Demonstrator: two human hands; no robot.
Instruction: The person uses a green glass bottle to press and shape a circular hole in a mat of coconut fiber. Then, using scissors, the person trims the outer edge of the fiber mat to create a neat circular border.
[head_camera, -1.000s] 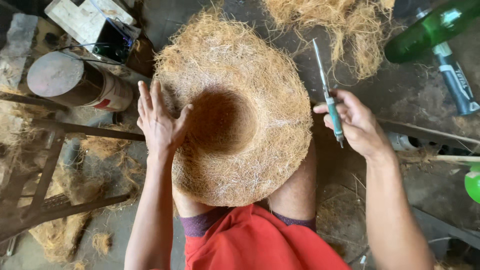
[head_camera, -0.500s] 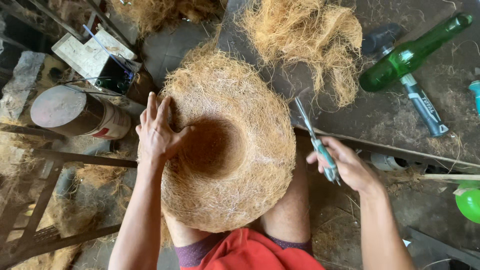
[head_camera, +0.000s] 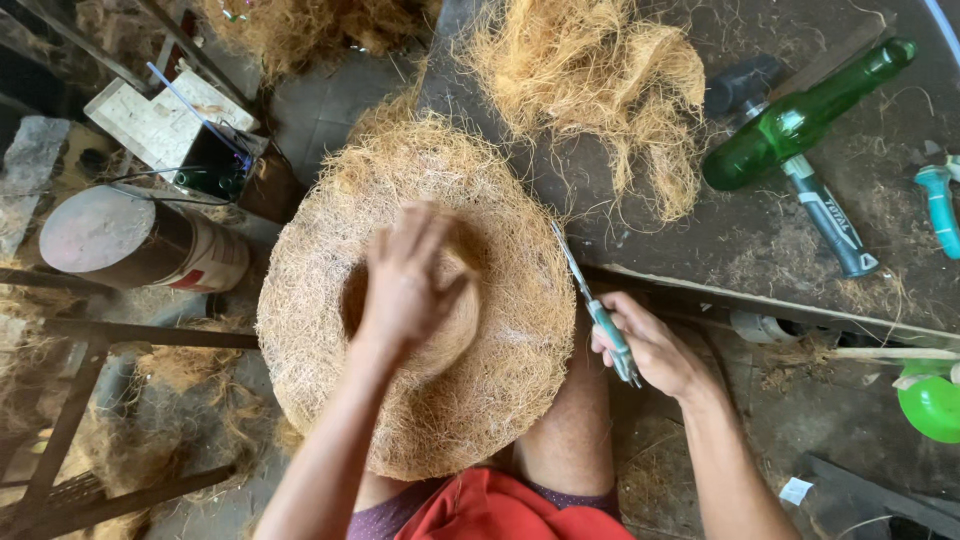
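Two hands work a coir-fibre hat (head_camera: 420, 300) resting on the person's lap: the left hand (head_camera: 405, 285) presses, fingers loosely spread, into its crown, while the right hand (head_camera: 650, 345) grips scissors (head_camera: 597, 310) at the brim's edge, beside the tabletop (head_camera: 700, 240).

A green glass bottle (head_camera: 805, 115) lies beside a loose fibre heap (head_camera: 590, 85), a metal can (head_camera: 135, 245) well apart.

left hand (head_camera: 408, 285) palm down, right hand (head_camera: 655, 345) seemingly fisted
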